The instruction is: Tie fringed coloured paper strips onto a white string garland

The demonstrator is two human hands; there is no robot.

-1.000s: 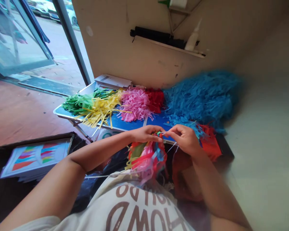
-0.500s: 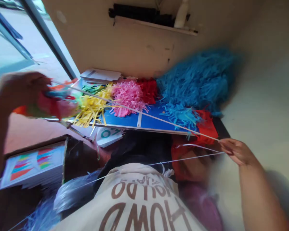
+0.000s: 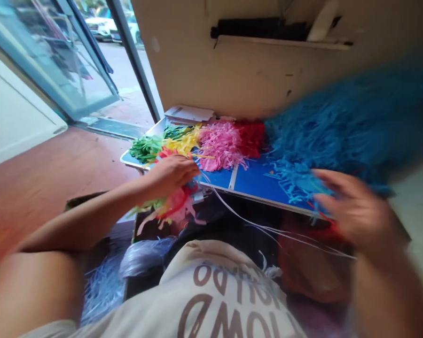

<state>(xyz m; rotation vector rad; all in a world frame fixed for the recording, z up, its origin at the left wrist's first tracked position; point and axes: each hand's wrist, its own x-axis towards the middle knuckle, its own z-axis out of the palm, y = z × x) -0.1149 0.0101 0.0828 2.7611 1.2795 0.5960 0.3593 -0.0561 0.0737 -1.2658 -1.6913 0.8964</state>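
Note:
My left hand (image 3: 171,172) is closed round a bunch of coloured paper fringe (image 3: 169,206), red, pink, green and yellow, held just in front of the blue table (image 3: 254,180). White strings (image 3: 254,223) run from that bunch down to the right. My right hand (image 3: 356,211) is smeared by motion at the right, over the table's near edge beside the blue fringe (image 3: 348,126); its fingers look spread, but I cannot make out whether it holds a string.
Piles of green (image 3: 144,146), yellow (image 3: 183,141), pink (image 3: 220,143) and red fringe (image 3: 250,136) lie on the table. A wall shelf (image 3: 282,40) hangs above. A glass door (image 3: 52,61) stands open at left. A clear plastic bag (image 3: 144,251) lies below.
My left hand came back from far left and up to the table's front with the fringe bunch. My right hand rose from low right toward the blue fringe. The taut string went slack.

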